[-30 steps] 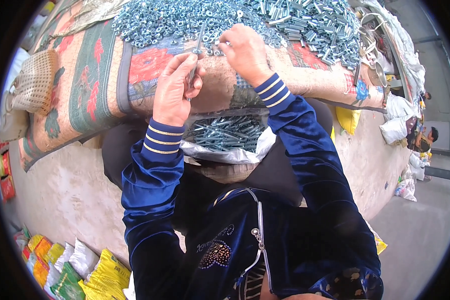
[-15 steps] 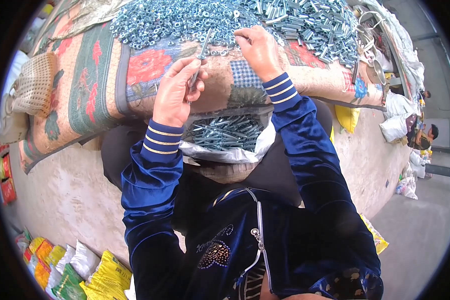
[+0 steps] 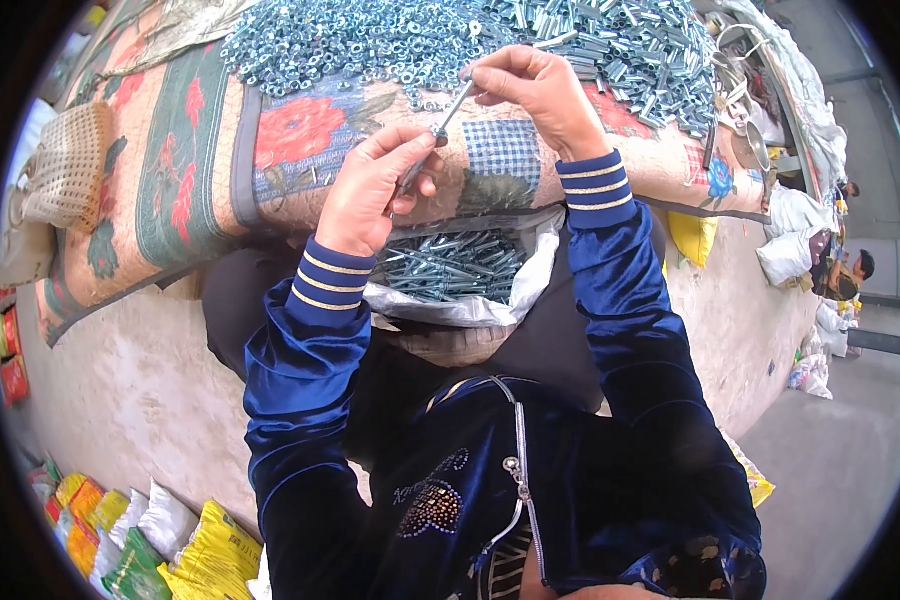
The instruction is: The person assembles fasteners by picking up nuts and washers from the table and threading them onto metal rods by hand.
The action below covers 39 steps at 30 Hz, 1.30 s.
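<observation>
Both hands pinch one bolt slanting up-right mid-frame: left hand on its lower end, right hand on top.

Open air is lying between the left hand and the right hand, crossed only by the bolt that both are pinching. Beyond the right hand, the heap of nuts and the heap of bolts are crowding the far side of the flowered cloth. A bare strip of cloth is staying free nearer the body. Below the wrists, the open white bag of bolts is filling the lap (its rim is standing just under the left wrist).
</observation>
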Each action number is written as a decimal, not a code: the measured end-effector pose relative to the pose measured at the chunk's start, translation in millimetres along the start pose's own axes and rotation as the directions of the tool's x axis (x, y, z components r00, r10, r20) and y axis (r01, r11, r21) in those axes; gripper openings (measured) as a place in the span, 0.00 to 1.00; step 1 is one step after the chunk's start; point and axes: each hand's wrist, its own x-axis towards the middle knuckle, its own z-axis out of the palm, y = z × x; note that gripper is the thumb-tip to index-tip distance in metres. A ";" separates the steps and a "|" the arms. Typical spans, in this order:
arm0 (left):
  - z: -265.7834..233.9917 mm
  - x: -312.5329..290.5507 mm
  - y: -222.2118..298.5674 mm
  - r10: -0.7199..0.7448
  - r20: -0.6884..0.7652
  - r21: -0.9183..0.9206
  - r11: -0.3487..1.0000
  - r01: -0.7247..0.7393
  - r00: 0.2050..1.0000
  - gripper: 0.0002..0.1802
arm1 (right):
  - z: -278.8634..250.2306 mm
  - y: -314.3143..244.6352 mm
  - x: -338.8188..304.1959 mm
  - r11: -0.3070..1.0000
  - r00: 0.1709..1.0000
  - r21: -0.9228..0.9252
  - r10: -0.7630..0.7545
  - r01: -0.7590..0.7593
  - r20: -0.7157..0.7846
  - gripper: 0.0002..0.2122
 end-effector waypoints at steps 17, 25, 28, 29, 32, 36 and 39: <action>16.8 -4.0 -19.1 -0.207 0.267 0.043 0.978 0.203 0.941 0.17 | 3.8 -9.7 -53.7 0.971 0.979 0.136 0.188 -0.197 0.074 0.07; 30.1 -10.5 -18.7 -0.022 0.065 0.195 0.981 0.009 0.998 0.12 | -1.3 -7.8 -59.9 0.979 0.998 0.194 0.064 -0.067 0.026 0.09; 26.7 -9.0 -20.4 0.192 0.091 0.405 0.889 -0.213 0.977 0.13 | -1.8 -16.3 -61.5 0.996 0.999 0.079 0.038 -0.037 -0.012 0.09; 27.6 -9.8 -15.3 0.088 0.147 0.355 0.925 -0.135 0.985 0.14 | -3.7 -17.2 -61.1 0.984 0.997 0.174 0.044 -0.034 -0.055 0.09; 27.2 -10.9 -12.6 -0.096 0.256 0.231 0.972 0.036 0.962 0.14 | -5.1 -16.1 -60.3 0.949 0.995 0.314 0.049 -0.020 -0.082 0.09; 22.5 -7.7 -13.1 -0.231 0.428 0.042 0.971 0.236 0.874 0.14 | -0.6 -13.7 -58.8 0.921 0.998 0.390 0.028 -0.007 -0.048 0.09; 21.0 -5.4 -18.0 -0.220 0.296 0.011 0.974 0.227 0.930 0.13 | -1.4 -16.1 -59.1 0.946 0.999 0.321 0.043 -0.035 -0.018 0.09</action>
